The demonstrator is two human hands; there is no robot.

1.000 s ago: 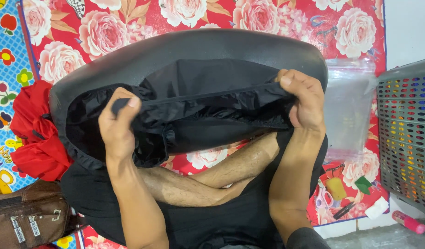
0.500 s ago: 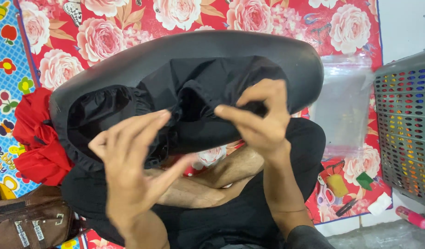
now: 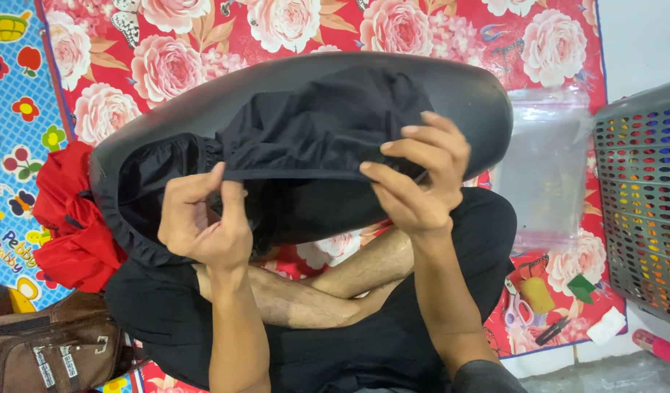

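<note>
— Where are we holding the cover (image 3: 328, 138)?

— At its gathered hem, over our lap. Our left hand (image 3: 204, 222) is pinching the hem, fingers (image 3: 229, 200) closed on the cloth, and our right hand (image 3: 422, 182) is gripping the same edge farther along, so the elastic is staying stretched.

— And the seat (image 3: 466, 91)?

— It is lying across our legs, with the cover bunching over its black shell (the far end is showing bare). A red cloth (image 3: 73, 225) is lying beside us on the mat (image 3: 204, 36), near a basket (image 3: 640, 196).
</note>
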